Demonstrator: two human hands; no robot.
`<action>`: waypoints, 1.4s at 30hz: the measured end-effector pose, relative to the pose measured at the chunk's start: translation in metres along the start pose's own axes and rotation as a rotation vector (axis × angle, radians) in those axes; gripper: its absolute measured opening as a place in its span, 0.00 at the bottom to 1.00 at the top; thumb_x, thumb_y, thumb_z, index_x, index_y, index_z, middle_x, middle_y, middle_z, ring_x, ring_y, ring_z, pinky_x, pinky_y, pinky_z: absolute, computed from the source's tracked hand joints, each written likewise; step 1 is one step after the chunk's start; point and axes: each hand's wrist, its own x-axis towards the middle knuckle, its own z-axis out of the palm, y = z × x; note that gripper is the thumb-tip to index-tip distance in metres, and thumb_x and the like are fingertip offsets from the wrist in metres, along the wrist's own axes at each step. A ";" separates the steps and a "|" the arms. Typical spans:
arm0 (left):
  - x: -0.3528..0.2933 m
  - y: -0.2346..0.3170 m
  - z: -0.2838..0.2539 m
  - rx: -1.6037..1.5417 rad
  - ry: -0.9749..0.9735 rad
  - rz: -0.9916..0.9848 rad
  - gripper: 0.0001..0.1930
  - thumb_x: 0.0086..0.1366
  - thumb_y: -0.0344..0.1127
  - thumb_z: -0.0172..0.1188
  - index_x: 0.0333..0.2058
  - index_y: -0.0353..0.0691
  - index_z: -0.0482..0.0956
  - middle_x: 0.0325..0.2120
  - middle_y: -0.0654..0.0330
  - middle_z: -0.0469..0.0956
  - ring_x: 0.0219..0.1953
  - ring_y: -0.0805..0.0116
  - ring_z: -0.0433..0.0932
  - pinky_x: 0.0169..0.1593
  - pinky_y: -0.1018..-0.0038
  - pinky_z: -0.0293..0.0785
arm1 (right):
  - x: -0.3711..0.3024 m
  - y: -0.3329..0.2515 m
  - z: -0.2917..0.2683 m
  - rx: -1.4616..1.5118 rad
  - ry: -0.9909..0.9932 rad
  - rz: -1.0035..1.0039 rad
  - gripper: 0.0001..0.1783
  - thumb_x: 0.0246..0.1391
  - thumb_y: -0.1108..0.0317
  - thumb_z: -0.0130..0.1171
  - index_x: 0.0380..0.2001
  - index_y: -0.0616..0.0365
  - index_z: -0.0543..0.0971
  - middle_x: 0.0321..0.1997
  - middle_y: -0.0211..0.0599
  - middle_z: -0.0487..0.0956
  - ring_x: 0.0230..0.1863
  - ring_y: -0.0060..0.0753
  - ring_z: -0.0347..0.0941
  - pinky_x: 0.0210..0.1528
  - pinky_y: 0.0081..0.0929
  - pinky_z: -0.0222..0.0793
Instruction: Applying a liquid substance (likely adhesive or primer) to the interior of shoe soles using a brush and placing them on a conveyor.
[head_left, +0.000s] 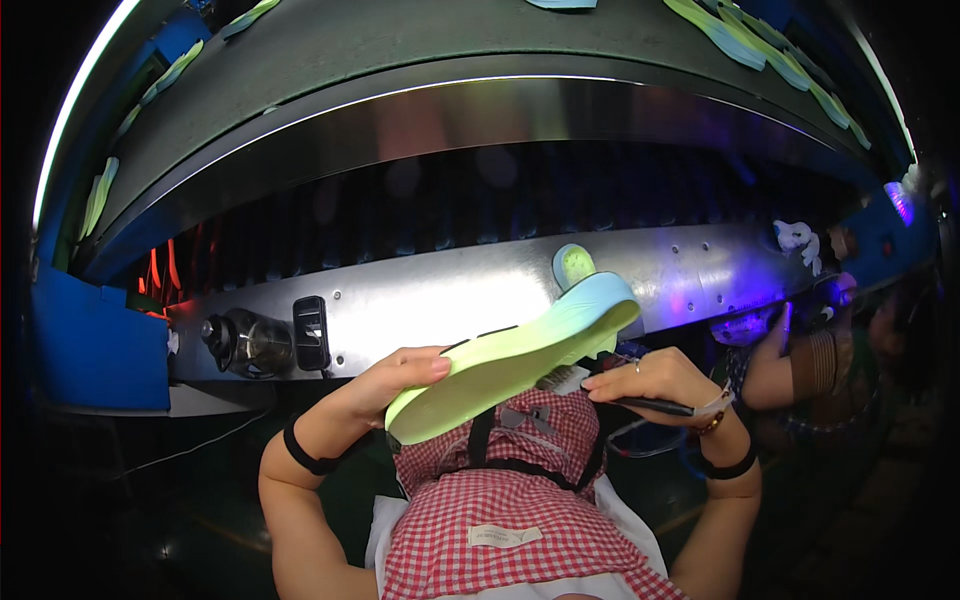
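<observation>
My left hand (405, 378) grips a shoe sole (510, 365) by its near left part, thumb on the upper edge. The sole fades from yellow-green to light blue and is tilted, its far end raised to the right. My right hand (655, 380) is closed round a slim tool with a black handle (655, 406). Its pale, brush-like head (565, 380) is just below the sole's underside; whether they touch I cannot tell. Behind the far end of the sole, a rounded green and blue piece (574, 265) shows, mostly hidden.
A metal ledge (430, 305) runs in front of me, bearing a black device (311, 333) and a dark clear bottle (250, 343). Beyond it, a dark conveyor belt (440, 30) carries more soles (160, 75). A crumpled white item (795, 238) and another person's arm (775, 375) are at the right.
</observation>
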 end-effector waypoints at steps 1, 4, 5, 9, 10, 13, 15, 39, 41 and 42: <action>-0.001 -0.001 -0.002 0.031 0.011 0.022 0.26 0.60 0.44 0.50 0.50 0.28 0.64 0.40 0.49 0.73 0.37 0.69 0.76 0.40 0.78 0.73 | -0.005 0.000 0.002 -0.005 -0.028 0.040 0.13 0.38 0.76 0.59 0.32 0.55 0.78 0.39 0.34 0.78 0.36 0.34 0.76 0.37 0.23 0.72; 0.002 -0.005 -0.002 -0.168 -0.004 0.070 0.26 0.60 0.42 0.50 0.51 0.28 0.62 0.42 0.48 0.72 0.39 0.67 0.76 0.42 0.77 0.73 | -0.004 -0.005 0.009 0.277 0.054 0.099 0.14 0.41 0.76 0.58 0.36 0.59 0.77 0.39 0.40 0.78 0.36 0.34 0.76 0.39 0.24 0.72; 0.007 -0.010 -0.002 -0.303 -0.050 0.111 0.26 0.60 0.42 0.50 0.51 0.28 0.61 0.43 0.47 0.71 0.40 0.67 0.76 0.43 0.76 0.73 | 0.002 -0.008 0.013 0.455 0.147 0.094 0.14 0.43 0.76 0.58 0.38 0.61 0.77 0.39 0.42 0.78 0.36 0.33 0.77 0.39 0.24 0.72; 0.049 -0.029 0.019 -0.650 -0.044 0.137 0.26 0.60 0.42 0.46 0.52 0.28 0.59 0.44 0.44 0.70 0.42 0.60 0.75 0.44 0.69 0.74 | 0.032 -0.016 0.056 0.655 0.207 0.214 0.11 0.43 0.80 0.57 0.34 0.66 0.77 0.38 0.47 0.78 0.27 0.23 0.75 0.31 0.16 0.71; 0.055 -0.032 0.019 -0.657 -0.081 0.190 0.26 0.60 0.41 0.45 0.52 0.28 0.58 0.44 0.43 0.69 0.42 0.56 0.75 0.45 0.67 0.74 | 0.032 -0.010 0.061 0.650 0.260 0.295 0.12 0.43 0.78 0.57 0.35 0.66 0.77 0.36 0.44 0.78 0.28 0.22 0.75 0.32 0.15 0.70; 0.056 -0.038 0.017 -0.706 -0.138 0.268 0.25 0.60 0.40 0.45 0.53 0.29 0.58 0.44 0.42 0.70 0.42 0.55 0.75 0.45 0.65 0.74 | 0.028 0.002 0.069 0.593 0.423 0.306 0.11 0.44 0.77 0.58 0.34 0.65 0.77 0.34 0.42 0.79 0.26 0.18 0.73 0.30 0.13 0.69; 0.057 -0.047 0.011 -0.713 -0.121 0.243 0.25 0.60 0.40 0.45 0.53 0.30 0.59 0.44 0.43 0.70 0.42 0.55 0.75 0.45 0.66 0.74 | 0.021 0.012 0.070 0.552 0.690 0.387 0.09 0.44 0.78 0.57 0.33 0.66 0.77 0.35 0.44 0.78 0.29 0.22 0.75 0.34 0.16 0.70; 0.068 -0.045 -0.005 -0.747 -0.010 0.251 0.25 0.60 0.42 0.44 0.52 0.32 0.60 0.45 0.46 0.70 0.45 0.57 0.72 0.49 0.65 0.70 | 0.035 -0.038 0.075 0.634 0.237 0.293 0.15 0.46 0.74 0.48 0.38 0.71 0.75 0.40 0.51 0.76 0.34 0.36 0.74 0.36 0.24 0.71; 0.053 -0.033 -0.013 -0.573 -0.145 0.447 0.27 0.60 0.43 0.44 0.53 0.31 0.59 0.46 0.46 0.69 0.46 0.57 0.72 0.50 0.66 0.69 | 0.025 -0.029 0.054 0.962 0.553 0.136 0.20 0.53 0.68 0.39 0.40 0.74 0.73 0.39 0.51 0.76 0.32 0.30 0.74 0.39 0.24 0.70; 0.036 -0.025 -0.018 -0.417 -0.029 0.537 0.28 0.60 0.44 0.45 0.53 0.30 0.58 0.46 0.46 0.69 0.46 0.58 0.72 0.49 0.66 0.70 | 0.022 -0.025 0.051 1.253 0.757 0.059 0.21 0.52 0.67 0.39 0.40 0.77 0.71 0.41 0.57 0.74 0.34 0.33 0.74 0.40 0.26 0.70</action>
